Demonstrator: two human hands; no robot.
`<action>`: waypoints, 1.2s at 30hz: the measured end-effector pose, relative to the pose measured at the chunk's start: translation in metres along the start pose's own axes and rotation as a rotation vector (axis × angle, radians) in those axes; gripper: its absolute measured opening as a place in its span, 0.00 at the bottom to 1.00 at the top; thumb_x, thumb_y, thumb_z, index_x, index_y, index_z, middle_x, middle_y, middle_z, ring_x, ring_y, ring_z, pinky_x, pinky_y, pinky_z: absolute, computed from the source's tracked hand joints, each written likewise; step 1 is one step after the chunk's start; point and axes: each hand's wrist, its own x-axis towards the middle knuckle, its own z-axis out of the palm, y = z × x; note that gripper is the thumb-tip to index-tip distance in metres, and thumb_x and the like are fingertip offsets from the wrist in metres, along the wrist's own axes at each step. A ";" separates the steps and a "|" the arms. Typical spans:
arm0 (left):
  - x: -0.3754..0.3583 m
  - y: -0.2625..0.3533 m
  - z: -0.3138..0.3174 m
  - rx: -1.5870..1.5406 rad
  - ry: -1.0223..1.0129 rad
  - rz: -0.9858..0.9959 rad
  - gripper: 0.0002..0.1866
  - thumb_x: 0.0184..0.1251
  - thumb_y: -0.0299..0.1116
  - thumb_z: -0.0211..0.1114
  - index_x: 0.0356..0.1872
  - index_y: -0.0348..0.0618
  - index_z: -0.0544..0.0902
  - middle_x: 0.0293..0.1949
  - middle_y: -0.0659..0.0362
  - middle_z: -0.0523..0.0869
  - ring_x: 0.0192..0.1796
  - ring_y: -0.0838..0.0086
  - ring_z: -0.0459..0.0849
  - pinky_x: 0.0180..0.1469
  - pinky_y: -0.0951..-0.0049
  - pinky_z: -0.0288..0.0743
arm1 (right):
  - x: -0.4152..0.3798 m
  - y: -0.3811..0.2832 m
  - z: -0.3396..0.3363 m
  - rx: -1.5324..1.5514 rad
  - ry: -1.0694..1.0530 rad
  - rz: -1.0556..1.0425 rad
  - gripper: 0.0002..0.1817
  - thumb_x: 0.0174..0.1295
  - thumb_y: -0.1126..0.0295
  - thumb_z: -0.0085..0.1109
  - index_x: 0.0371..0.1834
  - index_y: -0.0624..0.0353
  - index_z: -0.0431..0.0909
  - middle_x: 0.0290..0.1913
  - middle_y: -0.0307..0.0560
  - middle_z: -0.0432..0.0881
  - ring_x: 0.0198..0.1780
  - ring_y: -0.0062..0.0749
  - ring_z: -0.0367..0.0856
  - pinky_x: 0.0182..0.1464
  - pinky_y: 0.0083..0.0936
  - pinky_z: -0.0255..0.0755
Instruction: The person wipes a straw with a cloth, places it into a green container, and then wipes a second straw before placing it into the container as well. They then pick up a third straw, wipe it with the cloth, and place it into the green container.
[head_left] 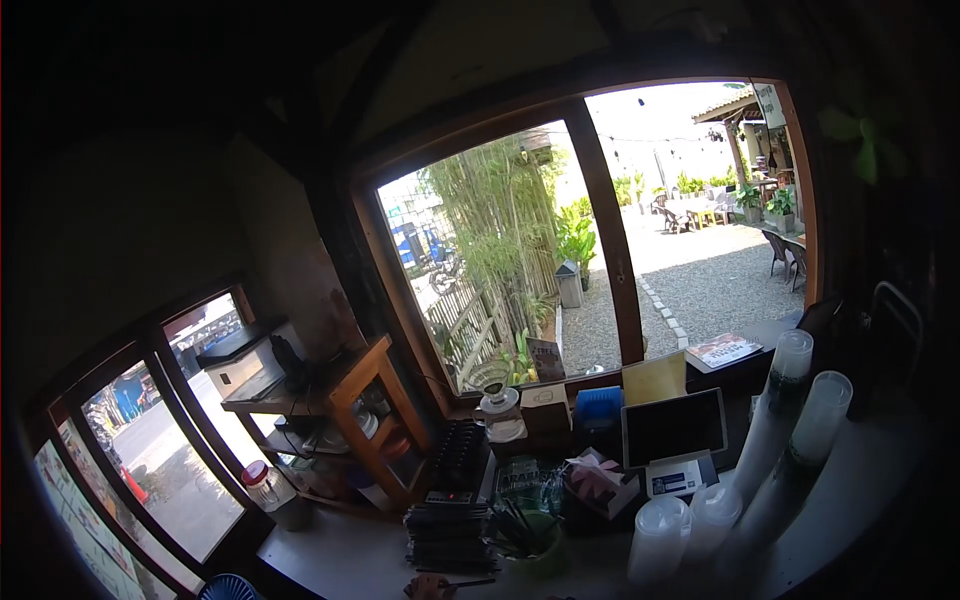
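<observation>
Neither of my hands can be made out in the head view. At the bottom edge, a small brown shape (430, 587) lies beside a thin dark stick; it is too dark to tell what it is. Just beyond it stands a stack of dark flat items (447, 535). To its right, a green container (535, 540) holds several dark sticks. Tall stacks of clear plastic cups (825, 415) and shorter cup stacks (660, 535) stand at the right. A tablet-like screen (675, 428) leans by the window, with a printed card (675, 478) below it.
A wooden shelf unit (365, 400) stands left of the window. A jar with a red lid (262, 480) is on the counter (330, 555). A glass dripper (492, 380), a blue box (598, 408) and a printed booklet (725, 350) line the window sill.
</observation>
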 end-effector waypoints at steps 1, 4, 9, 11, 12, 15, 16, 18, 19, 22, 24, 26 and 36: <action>-0.003 -0.002 0.000 -0.023 -0.008 -0.015 0.10 0.66 0.38 0.58 0.32 0.45 0.81 0.38 0.52 0.81 0.45 0.53 0.75 0.51 0.50 0.64 | 0.003 0.003 -0.003 0.021 0.003 0.000 0.17 0.75 0.63 0.45 0.24 0.52 0.65 0.21 0.38 0.63 0.25 0.26 0.60 0.35 0.29 0.62; -0.013 -0.008 0.010 0.004 0.051 -0.036 0.08 0.65 0.36 0.59 0.31 0.44 0.81 0.35 0.51 0.82 0.43 0.52 0.76 0.49 0.49 0.65 | 0.018 0.023 -0.015 0.069 0.002 -0.030 0.17 0.76 0.63 0.45 0.24 0.51 0.64 0.22 0.38 0.62 0.25 0.26 0.59 0.36 0.30 0.63; -0.034 -0.038 0.047 0.153 0.256 -0.010 0.05 0.65 0.29 0.58 0.31 0.41 0.79 0.34 0.50 0.82 0.40 0.52 0.76 0.46 0.53 0.70 | 0.067 0.073 -0.041 -0.058 -0.175 -0.267 0.13 0.75 0.69 0.44 0.29 0.50 0.58 0.28 0.36 0.53 0.30 0.28 0.55 0.40 0.27 0.58; -0.044 -0.028 0.045 0.035 0.280 -0.039 0.04 0.67 0.27 0.56 0.32 0.41 0.79 0.35 0.50 0.82 0.40 0.52 0.77 0.45 0.56 0.71 | 0.049 0.052 -0.008 -0.187 -0.252 -0.300 0.13 0.74 0.73 0.45 0.29 0.50 0.57 0.29 0.35 0.52 0.32 0.28 0.55 0.43 0.26 0.58; -0.052 -0.024 0.042 0.003 0.273 -0.047 0.04 0.68 0.27 0.56 0.34 0.41 0.79 0.35 0.49 0.82 0.40 0.52 0.77 0.45 0.57 0.72 | 0.048 0.053 -0.004 -0.315 -0.259 -0.298 0.13 0.73 0.75 0.46 0.30 0.50 0.57 0.29 0.34 0.53 0.33 0.27 0.55 0.44 0.26 0.58; -0.076 -0.036 0.056 -0.104 0.298 -0.007 0.07 0.74 0.30 0.53 0.40 0.42 0.79 0.36 0.52 0.82 0.41 0.56 0.79 0.44 0.59 0.74 | 0.049 0.067 0.005 0.237 -0.435 -0.087 0.11 0.71 0.78 0.49 0.32 0.52 0.61 0.31 0.33 0.57 0.35 0.24 0.58 0.46 0.26 0.61; -0.079 -0.043 0.065 -0.173 0.199 -0.004 0.08 0.72 0.34 0.56 0.45 0.44 0.76 0.40 0.52 0.81 0.43 0.58 0.79 0.46 0.60 0.74 | 0.051 0.073 0.006 0.571 -0.497 0.040 0.10 0.71 0.78 0.50 0.33 0.53 0.63 0.31 0.33 0.59 0.35 0.23 0.59 0.46 0.27 0.63; -0.084 -0.053 0.084 -0.306 0.001 -0.004 0.18 0.68 0.42 0.60 0.54 0.48 0.71 0.49 0.51 0.77 0.47 0.62 0.78 0.48 0.62 0.74 | 0.042 0.053 0.014 0.206 -0.352 -0.042 0.09 0.71 0.77 0.50 0.34 0.52 0.63 0.31 0.33 0.60 0.35 0.23 0.60 0.45 0.26 0.63; -0.087 -0.060 0.091 -0.368 -0.100 -0.007 0.25 0.66 0.46 0.62 0.59 0.50 0.68 0.54 0.51 0.76 0.49 0.63 0.78 0.50 0.63 0.74 | 0.037 0.043 0.017 0.130 -0.331 -0.059 0.08 0.72 0.76 0.49 0.35 0.52 0.63 0.31 0.33 0.60 0.34 0.23 0.60 0.44 0.26 0.63; -0.108 -0.056 0.087 -0.530 -0.335 -0.110 0.26 0.66 0.49 0.63 0.60 0.51 0.67 0.56 0.51 0.75 0.50 0.66 0.77 0.50 0.65 0.74 | 0.028 0.027 0.023 0.057 -0.311 -0.090 0.06 0.73 0.74 0.48 0.37 0.51 0.64 0.31 0.33 0.61 0.33 0.23 0.61 0.41 0.25 0.62; -0.111 -0.036 0.081 -0.645 -0.386 -0.197 0.22 0.68 0.47 0.61 0.57 0.50 0.69 0.53 0.52 0.76 0.49 0.67 0.78 0.49 0.65 0.74 | 0.026 0.019 0.026 0.058 -0.309 -0.101 0.04 0.73 0.72 0.48 0.39 0.51 0.65 0.31 0.33 0.62 0.33 0.23 0.62 0.40 0.25 0.62; -0.113 -0.013 0.078 -0.765 -0.410 -0.265 0.18 0.70 0.46 0.59 0.54 0.50 0.71 0.51 0.53 0.78 0.48 0.68 0.78 0.48 0.66 0.73 | 0.023 0.011 0.030 0.059 -0.309 -0.119 0.03 0.74 0.71 0.47 0.40 0.50 0.65 0.30 0.33 0.62 0.32 0.23 0.62 0.38 0.25 0.62; -0.102 0.093 0.058 -1.278 -0.372 -0.485 0.15 0.78 0.46 0.51 0.40 0.47 0.78 0.32 0.61 0.80 0.33 0.76 0.76 0.36 0.72 0.71 | 0.012 -0.027 0.061 0.085 -0.274 -0.352 0.05 0.76 0.63 0.47 0.43 0.49 0.69 0.28 0.33 0.64 0.27 0.21 0.62 0.29 0.21 0.58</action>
